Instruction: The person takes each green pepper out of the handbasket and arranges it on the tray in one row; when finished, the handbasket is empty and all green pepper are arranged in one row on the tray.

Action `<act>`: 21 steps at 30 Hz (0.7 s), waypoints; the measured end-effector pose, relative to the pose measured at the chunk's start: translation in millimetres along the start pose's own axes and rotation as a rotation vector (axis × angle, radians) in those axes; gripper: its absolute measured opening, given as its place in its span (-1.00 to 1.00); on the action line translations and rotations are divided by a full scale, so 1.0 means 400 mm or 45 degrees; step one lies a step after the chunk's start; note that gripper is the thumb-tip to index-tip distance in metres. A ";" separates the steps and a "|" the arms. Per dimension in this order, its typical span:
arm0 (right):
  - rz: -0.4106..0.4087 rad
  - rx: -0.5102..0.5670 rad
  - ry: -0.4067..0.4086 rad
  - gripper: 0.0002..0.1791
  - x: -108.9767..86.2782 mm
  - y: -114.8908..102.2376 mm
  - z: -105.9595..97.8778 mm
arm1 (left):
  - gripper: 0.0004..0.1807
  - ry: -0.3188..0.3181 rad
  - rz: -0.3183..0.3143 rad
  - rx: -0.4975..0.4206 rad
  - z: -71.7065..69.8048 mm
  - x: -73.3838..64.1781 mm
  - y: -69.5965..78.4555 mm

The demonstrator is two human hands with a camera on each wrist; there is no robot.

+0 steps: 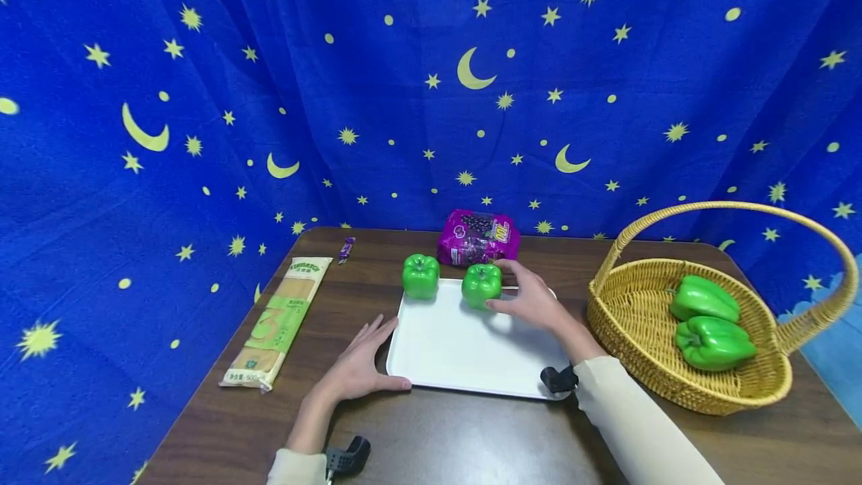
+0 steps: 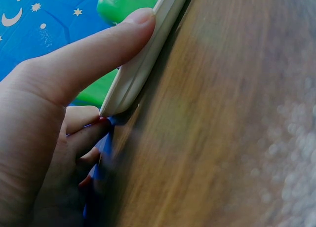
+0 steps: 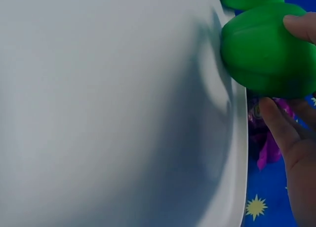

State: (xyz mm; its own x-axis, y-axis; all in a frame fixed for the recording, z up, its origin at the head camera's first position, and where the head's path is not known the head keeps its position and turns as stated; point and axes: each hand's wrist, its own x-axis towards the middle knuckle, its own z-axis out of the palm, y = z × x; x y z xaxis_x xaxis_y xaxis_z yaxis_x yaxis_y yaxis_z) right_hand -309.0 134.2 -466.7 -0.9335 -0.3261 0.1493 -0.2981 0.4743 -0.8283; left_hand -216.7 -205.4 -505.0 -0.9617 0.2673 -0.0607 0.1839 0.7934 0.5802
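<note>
A person's right hand curled its thumb and fingers around a green bell pepper standing at the far edge of a white tray on a brown wooden table. The right wrist view showed a fingertip on top of that pepper and other fingers behind it, the pepper's base at the tray's rim; whether it had fully settled on the tray could not be told. The left hand lay with fingers relaxed on the table, its thumb pressed along the tray's near-left edge, steadying it and gripping nothing. A second green pepper stood on the tray's far-left corner, just beside the held one. Two more green peppers lay in a wicker basket to the right. A purple snack bag sat behind the tray, a pack of noodles lay to the left, and a starry blue curtain hung behind. Judging by the layout, peppers were being moved between basket and tray; the next move would call for either a clean release or a firm lift.
</note>
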 end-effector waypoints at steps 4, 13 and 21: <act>-0.037 0.072 -0.005 -0.07 0.017 0.004 0.015 | 0.34 0.005 0.009 0.004 0.000 -0.001 -0.002; -0.054 0.041 0.016 -0.10 0.036 -0.006 0.048 | 0.34 0.008 0.007 0.000 0.001 -0.001 -0.004; -0.092 0.031 0.026 -0.09 0.055 -0.016 0.073 | 0.35 0.003 -0.001 0.002 0.001 0.000 -0.004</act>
State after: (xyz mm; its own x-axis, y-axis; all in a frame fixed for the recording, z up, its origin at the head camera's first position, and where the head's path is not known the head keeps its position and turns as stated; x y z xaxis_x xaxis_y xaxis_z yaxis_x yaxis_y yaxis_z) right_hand -322.0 100.2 -473.9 -0.9138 -0.3418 0.2196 -0.3599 0.4303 -0.8278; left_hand -217.0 -206.3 -506.2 -0.9624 0.2652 -0.0591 0.1834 0.7946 0.5788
